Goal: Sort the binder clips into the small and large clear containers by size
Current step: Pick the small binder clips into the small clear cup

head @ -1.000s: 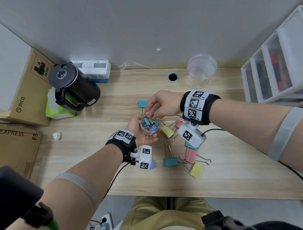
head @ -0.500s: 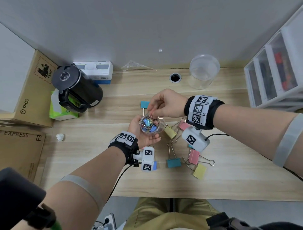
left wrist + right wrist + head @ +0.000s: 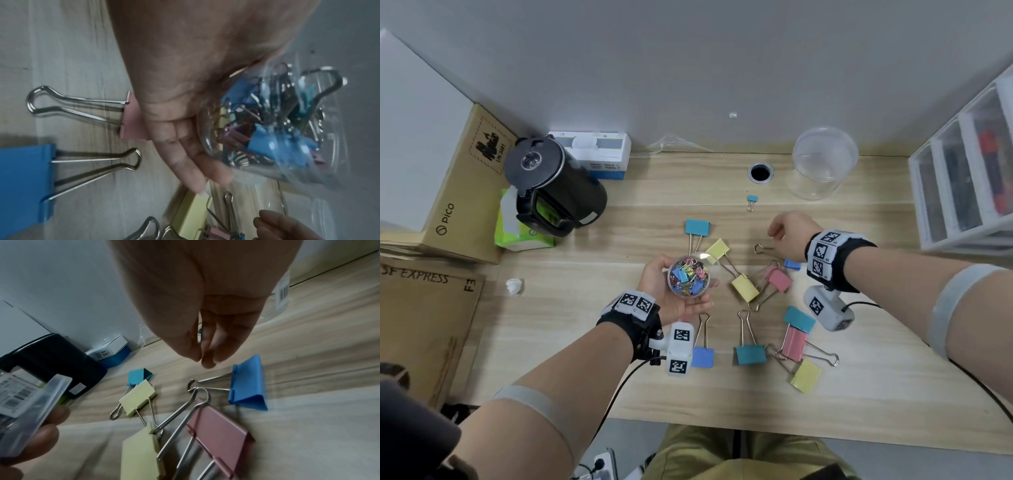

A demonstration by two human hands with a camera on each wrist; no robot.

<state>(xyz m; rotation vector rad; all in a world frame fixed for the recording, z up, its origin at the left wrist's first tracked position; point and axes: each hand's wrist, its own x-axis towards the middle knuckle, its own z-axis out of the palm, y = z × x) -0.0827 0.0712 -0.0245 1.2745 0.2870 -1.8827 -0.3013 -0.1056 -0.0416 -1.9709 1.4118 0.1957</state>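
Plain grey wall (image 3: 688, 51) behind a light wooden desk (image 3: 893, 377); white drawer unit (image 3: 962, 192) at right

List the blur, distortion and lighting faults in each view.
Head view: sharp and evenly lit, but the wide angle bends the drawer unit. Left wrist view: dim, with the small container smeared by motion blur. Right wrist view: the right hand is close and soft, and the pink clip is blurred.

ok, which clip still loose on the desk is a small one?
The tiny teal clip lying alone near the wall, just in front of the cable hole, left of the large clear container. Every other loose clip is big.
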